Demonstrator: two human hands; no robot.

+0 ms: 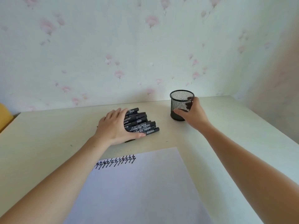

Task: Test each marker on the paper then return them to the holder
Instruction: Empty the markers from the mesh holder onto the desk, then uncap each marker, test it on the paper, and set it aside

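Pale wallpaper (113,46) with soft pink flower prints fills the background I see, meeting a smooth cream tabletop (226,126) that runs back to the wall. On my near side lies a flat white sheet of paper (137,183), and along its far left edge runs a row of small black zigzag marks (115,162). Beyond the paper sits a heap of black markers (140,122), slim plastic cylinders with white printed lettering, lying roughly parallel on the table with their capped ends pointing right. My left hand (116,126) covers the left part of that heap, fingers curved over the far side and thumb hooked under the nearest marker, so it grips the bundle. To the right, well apart from the markers, stands the holder (179,101), an upright round cup of black wire mesh with a solid rim and dark base, with nothing showing inside it. My right hand (192,113) wraps its right side, thumb low across the front, fingers curled behind the mesh
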